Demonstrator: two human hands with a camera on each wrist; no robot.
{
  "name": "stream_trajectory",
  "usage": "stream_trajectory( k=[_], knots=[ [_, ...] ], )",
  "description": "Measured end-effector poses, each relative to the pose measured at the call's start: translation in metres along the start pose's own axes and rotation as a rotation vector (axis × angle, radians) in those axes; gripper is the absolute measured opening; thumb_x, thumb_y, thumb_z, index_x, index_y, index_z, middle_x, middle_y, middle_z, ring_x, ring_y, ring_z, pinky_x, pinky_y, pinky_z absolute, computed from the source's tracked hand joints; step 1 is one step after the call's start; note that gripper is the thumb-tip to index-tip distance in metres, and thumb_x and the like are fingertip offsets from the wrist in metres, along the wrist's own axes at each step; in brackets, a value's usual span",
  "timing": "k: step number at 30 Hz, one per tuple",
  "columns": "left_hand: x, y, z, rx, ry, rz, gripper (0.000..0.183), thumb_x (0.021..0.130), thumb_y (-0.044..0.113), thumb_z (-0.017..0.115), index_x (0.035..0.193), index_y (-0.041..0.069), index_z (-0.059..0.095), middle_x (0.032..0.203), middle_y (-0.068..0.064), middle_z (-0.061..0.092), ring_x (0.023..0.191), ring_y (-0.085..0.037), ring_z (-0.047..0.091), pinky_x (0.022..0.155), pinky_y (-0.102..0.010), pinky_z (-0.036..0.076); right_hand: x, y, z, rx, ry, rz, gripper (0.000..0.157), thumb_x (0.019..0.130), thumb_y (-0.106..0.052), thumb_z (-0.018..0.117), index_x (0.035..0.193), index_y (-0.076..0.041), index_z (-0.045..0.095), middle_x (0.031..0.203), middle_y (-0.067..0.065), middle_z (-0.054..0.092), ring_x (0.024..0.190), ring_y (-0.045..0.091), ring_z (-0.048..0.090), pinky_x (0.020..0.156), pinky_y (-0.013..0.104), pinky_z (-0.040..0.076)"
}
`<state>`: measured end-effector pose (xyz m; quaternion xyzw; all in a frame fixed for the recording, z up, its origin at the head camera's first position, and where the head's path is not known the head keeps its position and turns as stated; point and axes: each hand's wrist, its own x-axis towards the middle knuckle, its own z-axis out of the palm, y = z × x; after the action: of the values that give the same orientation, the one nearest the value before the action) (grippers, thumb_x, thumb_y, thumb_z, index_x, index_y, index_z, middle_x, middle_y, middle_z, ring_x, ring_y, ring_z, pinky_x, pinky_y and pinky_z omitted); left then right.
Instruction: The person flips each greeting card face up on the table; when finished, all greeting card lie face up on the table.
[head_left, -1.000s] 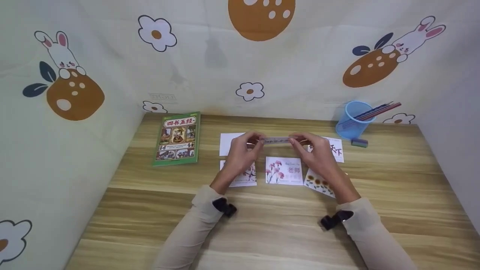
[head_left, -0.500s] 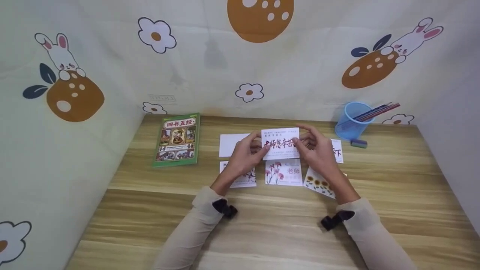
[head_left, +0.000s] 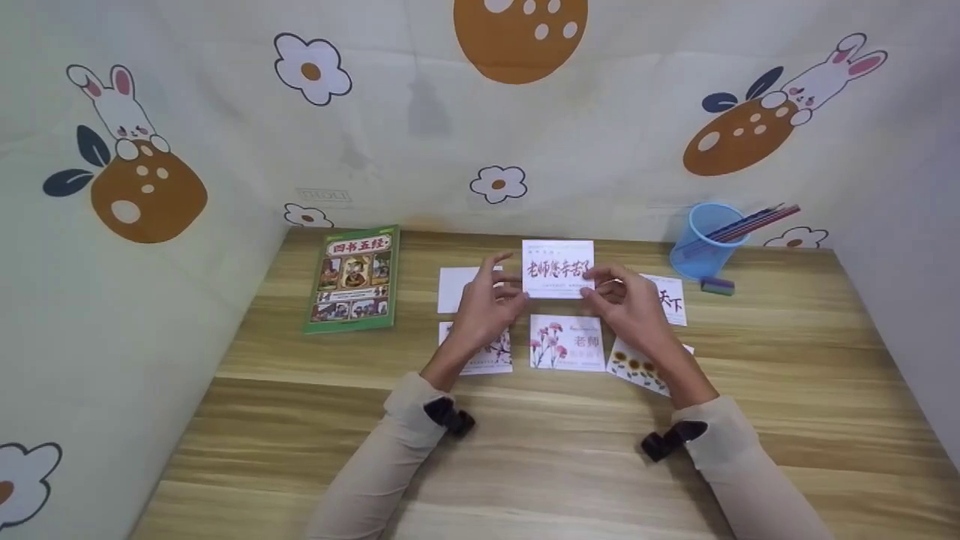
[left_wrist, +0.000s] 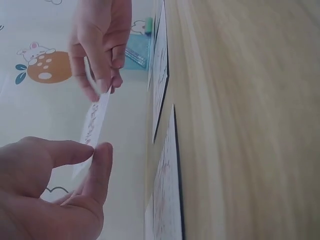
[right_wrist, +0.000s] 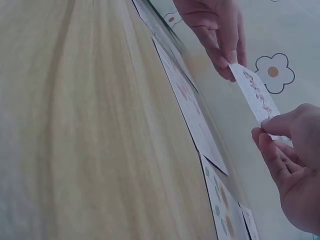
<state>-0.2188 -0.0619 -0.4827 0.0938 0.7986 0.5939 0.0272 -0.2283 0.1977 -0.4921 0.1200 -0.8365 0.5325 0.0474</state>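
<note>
A white card (head_left: 559, 262) with red brush-style writing is held up above the table, its printed face toward the head camera. At its lower left corner my left hand (head_left: 486, 306) pinches it between thumb and finger; the left wrist view shows this pinch (left_wrist: 60, 185) closely. My right hand (head_left: 631, 306) grips the lower right edge, thumb in front, as the right wrist view also shows on the card (right_wrist: 255, 95). Below the held card lies a card with pink flowers (head_left: 566, 343). A sunflower card (head_left: 637, 367) lies under my right wrist, and a blossom card (head_left: 487, 358) is partly hidden by my left.
A blank white card (head_left: 454, 289) lies behind my left hand, and another red-lettered card (head_left: 673, 300) behind my right. A green book (head_left: 352, 279) lies at the back left. At the back right stand a blue cup (head_left: 705, 255) of pencils and a small eraser-like block (head_left: 718, 286).
The card, seen nearly edge-on a second ago, has been tipped so its lettered face shows. Since then it has risen slightly, and both hands have shifted their hold toward its lower corners.
</note>
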Motion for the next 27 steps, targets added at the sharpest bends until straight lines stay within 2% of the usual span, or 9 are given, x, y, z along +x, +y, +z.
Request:
stream_trajectory(
  k=[2,6,8,11,15,18,24,27],
  knots=[
    [-0.001,-0.001,0.0,0.028,-0.037,0.026,0.066,0.101,0.006,0.073,0.16,0.008,0.044,0.144,-0.016,0.067,0.125,-0.029,0.074,0.099,-0.031,0.064,0.0,0.001,-0.001,-0.057,-0.016,0.038,0.024,0.098,-0.008,0.08,0.12,-0.003,0.075,0.11,0.015,0.076,0.095,0.022,0.075,0.082,0.016,0.062],
    [-0.003,-0.003,0.002,0.111,-0.157,0.085,0.05,0.103,0.006,0.07,0.151,0.003,0.057,0.151,-0.018,0.061,0.134,-0.033,0.068,0.109,-0.034,0.06,-0.001,0.003,-0.003,-0.204,-0.056,0.073,0.026,0.098,-0.012,0.079,0.123,-0.006,0.077,0.105,0.012,0.076,0.094,0.02,0.072,0.08,0.018,0.058],
    [-0.003,-0.004,0.002,0.192,-0.211,0.093,0.045,0.103,0.008,0.071,0.147,0.006,0.063,0.152,-0.016,0.062,0.136,-0.032,0.066,0.114,-0.039,0.057,-0.002,0.006,-0.004,-0.253,-0.072,0.064,0.027,0.098,-0.012,0.079,0.124,-0.006,0.077,0.102,0.011,0.076,0.092,0.021,0.07,0.079,0.022,0.055],
    [-0.004,-0.003,0.004,0.357,-0.288,0.088,0.042,0.101,0.012,0.076,0.142,0.009,0.07,0.157,-0.016,0.058,0.146,-0.035,0.056,0.125,-0.047,0.046,-0.002,0.008,-0.004,-0.293,-0.087,0.055,0.026,0.098,-0.013,0.079,0.124,-0.005,0.079,0.099,0.01,0.075,0.089,0.021,0.067,0.077,0.026,0.053],
    [-0.008,0.0,0.006,0.508,-0.385,0.058,0.045,0.099,0.016,0.079,0.143,0.01,0.071,0.171,-0.019,0.041,0.162,-0.039,0.034,0.134,-0.05,0.031,-0.003,0.009,-0.004,-0.349,-0.116,0.043,0.025,0.101,-0.016,0.077,0.124,-0.007,0.081,0.101,0.01,0.072,0.089,0.023,0.061,0.078,0.033,0.048],
    [-0.01,0.002,0.008,0.548,-0.412,0.041,0.048,0.099,0.017,0.079,0.145,0.01,0.069,0.176,-0.019,0.033,0.165,-0.039,0.027,0.135,-0.048,0.029,-0.004,0.009,-0.004,-0.395,-0.134,0.032,0.025,0.102,-0.019,0.075,0.124,-0.008,0.081,0.11,0.011,0.072,0.097,0.027,0.061,0.084,0.04,0.048],
    [-0.013,0.003,0.008,0.573,-0.407,0.032,0.049,0.098,0.018,0.079,0.147,0.013,0.068,0.179,-0.022,0.025,0.168,-0.04,0.021,0.137,-0.051,0.024,-0.005,0.008,-0.004,-0.436,-0.157,0.043,0.027,0.103,-0.022,0.074,0.124,-0.008,0.081,0.128,0.016,0.069,0.117,0.035,0.062,0.101,0.053,0.052],
    [-0.014,0.004,0.007,0.579,-0.414,0.029,0.051,0.098,0.018,0.08,0.147,0.013,0.068,0.179,-0.022,0.025,0.168,-0.04,0.02,0.137,-0.051,0.024,-0.005,0.007,-0.004,-0.435,-0.164,0.059,0.028,0.103,-0.024,0.074,0.125,-0.008,0.081,0.13,0.016,0.067,0.118,0.035,0.061,0.102,0.054,0.051]
  ],
)
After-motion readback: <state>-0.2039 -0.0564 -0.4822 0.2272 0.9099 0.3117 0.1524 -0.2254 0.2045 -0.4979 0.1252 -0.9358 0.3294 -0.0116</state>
